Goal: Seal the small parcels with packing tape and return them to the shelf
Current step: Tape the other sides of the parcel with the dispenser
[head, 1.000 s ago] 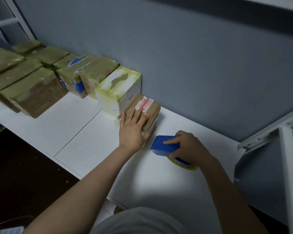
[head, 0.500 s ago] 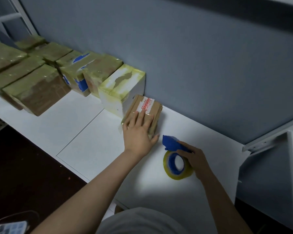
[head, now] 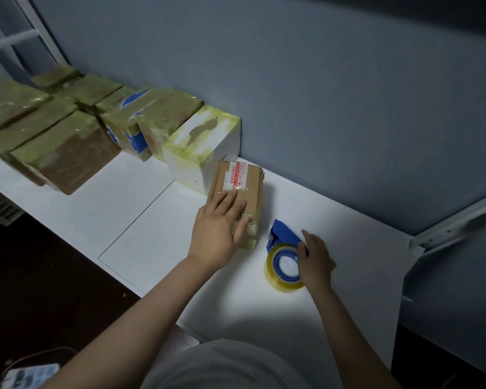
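Shelf (head: pixel 101 220), white and flat, runs from the left edge of the frame to the right, against a grey-blue wall (head: pixel 334 80). Near the middle of the frame lies the small brown parcel (head: pixel 250 189), its far end carrying a red-and-white label (head: pixel 237 175) under clear tape. Its left side is touching, or just short of touching, a white box (head: pixel 205 147) wrapped in yellowish tape.

The left hand (head: pixel 218 234) lies flat on the near half of the parcel, fingers straight and spread over the top, thumb along the near right corner, pressing rather than gripping.

Just right of the parcel, apart from it, the tape dispenser (head: pixel 282 237) rests on the shelf with its blue frame pointing toward the wall and its yellowish roll (head: pixel 272 279) lying toward the near edge. The right hand (head: pixel 316 261) holds the dispenser from the right side, fingers curled over the blue frame and the roll's rim; the fingertips are hidden behind the hand.

Beyond the white box, toward the upper left of the frame, a row of taped parcels (head: pixel 68 136) stands packed close together, some showing blue patches. A white rack beam (head: pixel 455 231) crosses the right edge. Dark floor (head: pixel 40 276) fills the lower left, and a grey shirt (head: pixel 222 366) shows at the bottom.
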